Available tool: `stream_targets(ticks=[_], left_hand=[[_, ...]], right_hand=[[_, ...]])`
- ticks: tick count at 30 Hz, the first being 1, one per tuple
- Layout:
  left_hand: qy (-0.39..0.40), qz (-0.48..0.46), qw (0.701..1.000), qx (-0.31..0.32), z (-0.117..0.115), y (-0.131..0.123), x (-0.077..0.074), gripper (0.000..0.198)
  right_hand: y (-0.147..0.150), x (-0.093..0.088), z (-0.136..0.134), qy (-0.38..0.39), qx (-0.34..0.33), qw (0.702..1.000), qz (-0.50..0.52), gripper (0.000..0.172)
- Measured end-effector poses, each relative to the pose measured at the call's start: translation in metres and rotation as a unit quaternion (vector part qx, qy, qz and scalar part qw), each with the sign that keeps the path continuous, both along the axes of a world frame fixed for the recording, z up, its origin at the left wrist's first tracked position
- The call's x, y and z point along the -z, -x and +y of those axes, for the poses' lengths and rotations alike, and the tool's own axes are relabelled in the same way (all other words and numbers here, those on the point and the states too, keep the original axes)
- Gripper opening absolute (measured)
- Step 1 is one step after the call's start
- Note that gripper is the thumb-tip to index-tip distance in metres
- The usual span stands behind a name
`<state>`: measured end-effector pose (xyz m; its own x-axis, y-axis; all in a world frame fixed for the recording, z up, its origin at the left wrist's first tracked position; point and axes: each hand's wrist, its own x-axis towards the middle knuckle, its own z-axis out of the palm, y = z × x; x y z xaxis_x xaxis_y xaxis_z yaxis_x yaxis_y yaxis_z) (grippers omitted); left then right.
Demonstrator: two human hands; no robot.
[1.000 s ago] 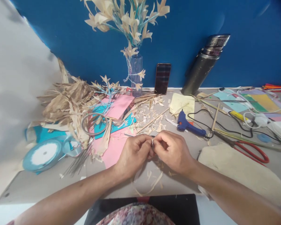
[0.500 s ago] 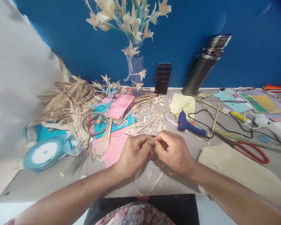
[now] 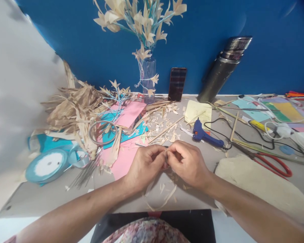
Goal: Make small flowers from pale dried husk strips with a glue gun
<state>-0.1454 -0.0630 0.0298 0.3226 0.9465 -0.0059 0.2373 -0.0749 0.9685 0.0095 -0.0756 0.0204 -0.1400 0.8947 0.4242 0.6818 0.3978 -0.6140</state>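
My left hand [image 3: 147, 163] and my right hand [image 3: 186, 162] meet over the front middle of the table, fingertips pinched together. Between them is a small, thin greyish piece [image 3: 166, 156], mostly covered by the fingers, so its kind is unclear. Past the left knuckles a slim pointed grey rod [image 3: 140, 145] sticks out; whether it is held or lies on the table cannot be told. Pale husk scraps [image 3: 168, 197] lie beneath the hands. Pink paper [image 3: 120, 162] is beside my left hand, and a blue glue gun [image 3: 205, 135] lies beyond my right.
Dried corn husks [image 3: 73, 108], a blue ribbon spool [image 3: 47, 165] and thin wires [image 3: 86, 173] lie left. A vase [image 3: 149, 76] of husk flowers, a phone [image 3: 177, 84] and a leaning flask [image 3: 221, 71] stand at the back. Red-handled scissors [image 3: 273, 163] and cables are right.
Both hands stay in nearly the same place, still pinched together. The small piece between the fingertips looks slightly turned; the view has shifted a little.
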Motion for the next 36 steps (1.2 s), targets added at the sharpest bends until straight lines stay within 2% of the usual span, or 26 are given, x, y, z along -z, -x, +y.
stream_targets(ticks=[9,16,23,36], left_hand=[[-0.048,0.019,0.999,0.007,-0.0001,-0.0005,0.0062,0.027],[-0.023,0.015,1.0,0.013,-0.0004,0.0015,0.0008,0.026],[-0.019,0.025,0.999,0.007,-0.0003,0.001,0.0019,0.026],[0.047,-0.028,0.998,0.02,0.0011,0.0019,0.0002,0.025]], right_hand=[[0.0006,0.0045,-0.0001,-0.058,-0.001,0.997,-0.059,0.019],[-0.0002,0.002,-0.0007,-0.04,-0.008,0.999,-0.036,0.018],[-0.0001,0.0006,-0.0003,-0.037,-0.008,0.998,-0.046,0.019],[-0.0012,0.0013,-0.0008,-0.031,-0.006,0.999,-0.037,0.019]])
